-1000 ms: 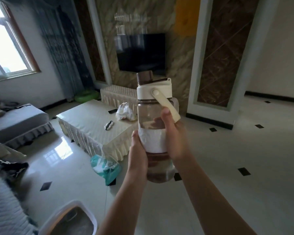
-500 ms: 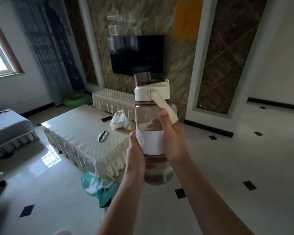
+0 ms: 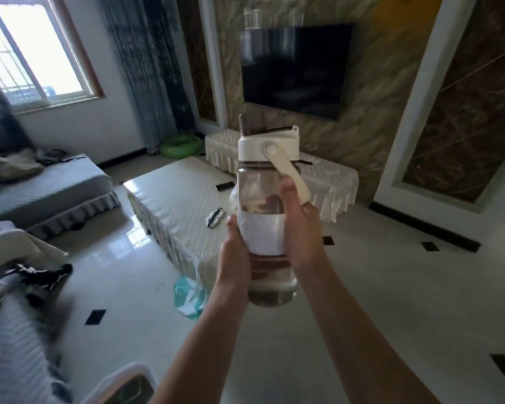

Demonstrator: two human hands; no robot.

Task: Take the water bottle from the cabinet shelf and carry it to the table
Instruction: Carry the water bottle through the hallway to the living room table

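I hold a clear brownish water bottle (image 3: 261,228) upright in front of me, with a cream lid, a cream carry strap and a white label band. My left hand (image 3: 233,252) grips its left side and my right hand (image 3: 299,228) wraps its right side, thumb up on the front. The low table (image 3: 181,205) with a quilted cream cover stands ahead, slightly left of the bottle and below it. The bottle's base hangs above the floor, near the table's close corner.
On the table lie a dark remote (image 3: 224,186) and a small black-and-white item (image 3: 215,217). A teal bag (image 3: 188,295) sits on the floor by the table's corner. Grey sofas (image 3: 41,191) line the left. A TV (image 3: 292,68) and covered stand (image 3: 327,176) are behind.
The view has swung back left and closer: the window and left sofa return to sight and the table looms larger. Both hands keep the same grip on the bottle.
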